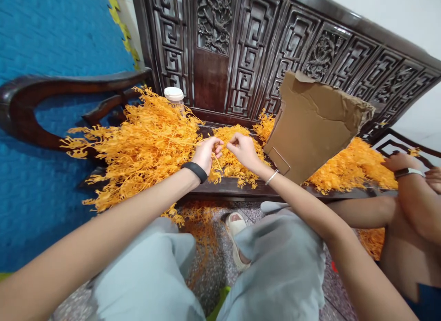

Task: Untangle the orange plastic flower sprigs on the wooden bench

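Note:
My left hand [206, 154], with a black band on its wrist, is closed around a thin orange artificial plant stem [217, 162]. Close beside it, my right hand [244, 151] is pinched, thumb against finger. Whatever lies between those right fingertips is too small to make out. To the left of my hands spreads a big heap of orange artificial foliage [148, 146]. A smaller orange pile [236, 162] lies on the dark wooden bench [220, 186] just beneath my hands.
A cardboard sheet [310, 123] stands on the bench at right, with more orange foliage [351, 167] behind it. A white-lidded container [174, 94] is by the carved backrest [212, 82]. Another person's hands [404, 162] are at far right. Orange bits [200, 238] litter the floor.

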Action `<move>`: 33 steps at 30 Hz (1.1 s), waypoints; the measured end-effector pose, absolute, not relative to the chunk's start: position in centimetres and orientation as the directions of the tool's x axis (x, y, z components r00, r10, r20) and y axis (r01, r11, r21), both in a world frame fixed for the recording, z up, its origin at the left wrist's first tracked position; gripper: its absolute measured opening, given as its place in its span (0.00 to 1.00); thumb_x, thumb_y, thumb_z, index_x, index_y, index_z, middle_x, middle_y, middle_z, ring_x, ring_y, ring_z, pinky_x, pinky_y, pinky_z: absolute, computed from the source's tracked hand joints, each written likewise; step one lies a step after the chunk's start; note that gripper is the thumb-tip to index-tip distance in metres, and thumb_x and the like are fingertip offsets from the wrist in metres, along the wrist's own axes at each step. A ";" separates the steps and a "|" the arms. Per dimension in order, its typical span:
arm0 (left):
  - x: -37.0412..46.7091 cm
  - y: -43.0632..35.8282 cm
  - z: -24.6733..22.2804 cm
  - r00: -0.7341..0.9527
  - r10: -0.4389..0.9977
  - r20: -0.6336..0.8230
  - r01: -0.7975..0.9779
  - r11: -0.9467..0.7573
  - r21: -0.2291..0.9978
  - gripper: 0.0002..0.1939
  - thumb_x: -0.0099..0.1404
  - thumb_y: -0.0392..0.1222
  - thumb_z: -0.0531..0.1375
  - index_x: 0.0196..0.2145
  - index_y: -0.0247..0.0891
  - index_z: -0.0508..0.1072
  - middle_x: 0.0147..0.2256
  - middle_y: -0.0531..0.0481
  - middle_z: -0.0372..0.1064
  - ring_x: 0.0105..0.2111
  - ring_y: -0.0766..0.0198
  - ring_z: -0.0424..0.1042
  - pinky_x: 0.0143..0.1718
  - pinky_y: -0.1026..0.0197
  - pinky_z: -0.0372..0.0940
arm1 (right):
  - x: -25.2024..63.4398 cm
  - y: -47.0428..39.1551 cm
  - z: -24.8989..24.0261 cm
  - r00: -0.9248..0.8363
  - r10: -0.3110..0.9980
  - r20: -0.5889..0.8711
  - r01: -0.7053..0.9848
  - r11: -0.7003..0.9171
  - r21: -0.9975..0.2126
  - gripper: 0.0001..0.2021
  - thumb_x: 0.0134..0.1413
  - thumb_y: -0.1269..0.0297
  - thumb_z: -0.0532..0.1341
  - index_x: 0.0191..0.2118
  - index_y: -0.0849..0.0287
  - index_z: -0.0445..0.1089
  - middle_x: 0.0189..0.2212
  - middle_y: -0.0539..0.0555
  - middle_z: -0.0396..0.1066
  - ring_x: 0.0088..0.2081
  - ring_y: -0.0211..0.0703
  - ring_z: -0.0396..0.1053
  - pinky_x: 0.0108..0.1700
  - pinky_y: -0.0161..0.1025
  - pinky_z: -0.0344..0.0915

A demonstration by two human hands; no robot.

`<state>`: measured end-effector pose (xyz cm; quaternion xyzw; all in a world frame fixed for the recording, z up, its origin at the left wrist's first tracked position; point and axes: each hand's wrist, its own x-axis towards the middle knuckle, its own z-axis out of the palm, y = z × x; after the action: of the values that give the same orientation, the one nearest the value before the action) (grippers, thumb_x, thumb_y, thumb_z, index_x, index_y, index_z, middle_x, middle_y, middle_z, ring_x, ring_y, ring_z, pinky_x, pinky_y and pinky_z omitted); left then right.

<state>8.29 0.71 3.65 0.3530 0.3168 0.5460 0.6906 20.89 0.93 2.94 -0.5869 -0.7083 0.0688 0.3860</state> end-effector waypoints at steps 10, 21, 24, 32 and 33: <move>8.6 1.6 4.1 0.187 0.981 -0.056 -0.580 0.157 0.799 0.11 0.53 0.29 0.52 0.15 0.33 0.61 0.16 0.55 0.54 0.15 0.77 0.50 0.14 0.70 0.46 | 20.6 1.8 3.1 0.053 0.859 0.509 0.742 0.307 -0.596 0.05 0.46 0.69 0.53 0.23 0.61 0.61 0.21 0.48 0.62 0.24 0.33 0.57 0.30 0.33 0.54; 8.7 3.3 3.4 0.129 0.986 -0.103 -0.625 0.162 0.763 0.11 0.51 0.27 0.50 0.14 0.34 0.57 0.15 0.56 0.54 0.12 0.78 0.46 0.12 0.70 0.43 | 19.1 3.4 2.8 0.060 0.870 0.489 0.843 0.218 -0.493 0.05 0.49 0.68 0.52 0.25 0.59 0.60 0.22 0.49 0.63 0.25 0.35 0.59 0.31 0.34 0.54; 8.9 3.9 3.2 0.104 0.989 -0.107 -0.623 0.149 0.768 0.11 0.49 0.27 0.50 0.14 0.34 0.56 0.14 0.56 0.53 0.12 0.78 0.46 0.12 0.70 0.42 | 18.9 4.1 2.6 0.097 0.874 0.475 0.851 0.175 -0.496 0.06 0.49 0.68 0.52 0.24 0.59 0.60 0.23 0.50 0.64 0.26 0.36 0.60 0.31 0.34 0.54; 8.6 4.6 3.0 0.045 0.992 -0.118 -0.599 0.121 0.792 0.10 0.49 0.30 0.51 0.14 0.36 0.55 0.12 0.57 0.49 0.12 0.77 0.45 0.13 0.70 0.42 | 18.0 4.9 2.6 0.150 0.877 0.457 0.857 0.115 -0.502 0.05 0.50 0.67 0.52 0.25 0.59 0.60 0.23 0.51 0.64 0.26 0.37 0.60 0.31 0.35 0.53; 8.6 4.7 3.0 0.035 0.993 -0.116 -0.599 0.114 0.793 0.10 0.49 0.30 0.51 0.14 0.36 0.55 0.12 0.57 0.49 0.12 0.77 0.44 0.13 0.70 0.42 | 17.8 4.9 2.7 0.152 0.875 0.460 0.859 0.113 -0.499 0.05 0.50 0.67 0.52 0.25 0.59 0.59 0.23 0.51 0.64 0.26 0.37 0.60 0.31 0.35 0.53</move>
<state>8.58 4.67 2.99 0.2841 0.3468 0.6018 0.6609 17.82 4.86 2.66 -0.6657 -0.6511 0.0107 0.3644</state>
